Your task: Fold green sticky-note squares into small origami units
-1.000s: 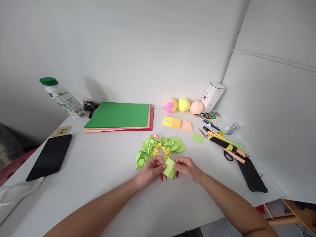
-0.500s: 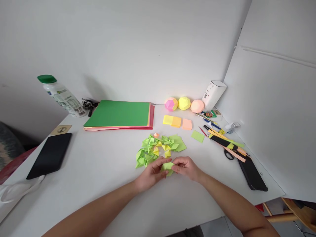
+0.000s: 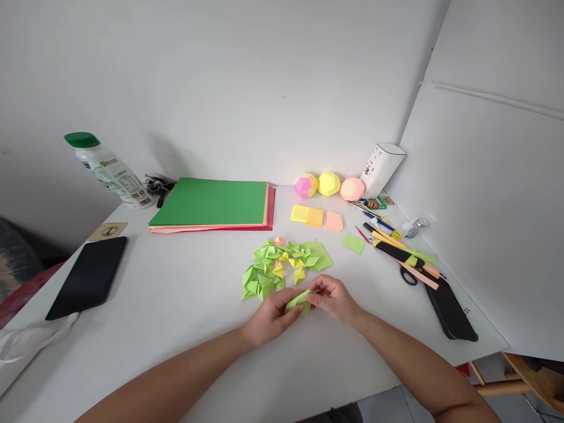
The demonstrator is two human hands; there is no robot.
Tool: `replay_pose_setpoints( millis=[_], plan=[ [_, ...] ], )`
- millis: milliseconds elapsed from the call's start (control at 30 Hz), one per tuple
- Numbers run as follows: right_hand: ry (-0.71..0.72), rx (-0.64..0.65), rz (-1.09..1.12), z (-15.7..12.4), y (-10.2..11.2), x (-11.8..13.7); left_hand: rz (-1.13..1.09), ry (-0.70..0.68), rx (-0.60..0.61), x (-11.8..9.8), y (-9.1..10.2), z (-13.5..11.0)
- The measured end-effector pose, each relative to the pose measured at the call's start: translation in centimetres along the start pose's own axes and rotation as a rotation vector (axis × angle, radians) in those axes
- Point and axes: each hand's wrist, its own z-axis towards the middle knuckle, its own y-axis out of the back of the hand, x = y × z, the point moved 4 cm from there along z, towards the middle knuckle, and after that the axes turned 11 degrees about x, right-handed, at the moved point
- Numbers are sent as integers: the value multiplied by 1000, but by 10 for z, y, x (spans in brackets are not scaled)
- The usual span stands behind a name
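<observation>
**Light-green paper [image 3: 296, 301] turned from broad face to narrow profile since the first frame**

Both hands grasp the item, held above the near part of the surface [image 3: 189, 282]. Left hand [image 3: 269, 317]: thumb on the near side, fingers behind, pinching the left portion. Right hand [image 3: 335, 301]: thumb and forefinger closed on the right end. Whether a crease is being pressed cannot be determined; fingers cover part of the sheet.

Handling assessment: likely very light, thin and flexible, not slippery, though easily creased or torn. Recommended hold is by opposite edges with light fingertip pinches, clear of any fold line.

Just beyond the hands lie folded green pieces [image 3: 263, 276] in a curved heap, with folded yellow pieces [image 3: 299, 275] within its curve. Farther back: a yellow pad [image 3: 299, 213] touching an orange pad [image 3: 314, 217], and a peach pad [image 3: 333, 221] just beside. Farthest, a yellow faceted ball [image 3: 328, 184] stands near the wall [image 3: 282, 76].
</observation>
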Motion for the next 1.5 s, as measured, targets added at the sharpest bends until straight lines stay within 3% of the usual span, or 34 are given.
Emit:
replay_pose_setpoints(
  millis=[300, 900, 1500],
  plan=[
    [-8, 69, 54, 1, 0, -3, 73, 0, 9, -4, -1, 0],
    [-68, 69, 65, 2, 0, 0, 58, 7, 63, -2, -3, -1],
    [19, 36, -36, 1, 0, 0, 6, 54, 57, -1, -3, 0]
  ],
)
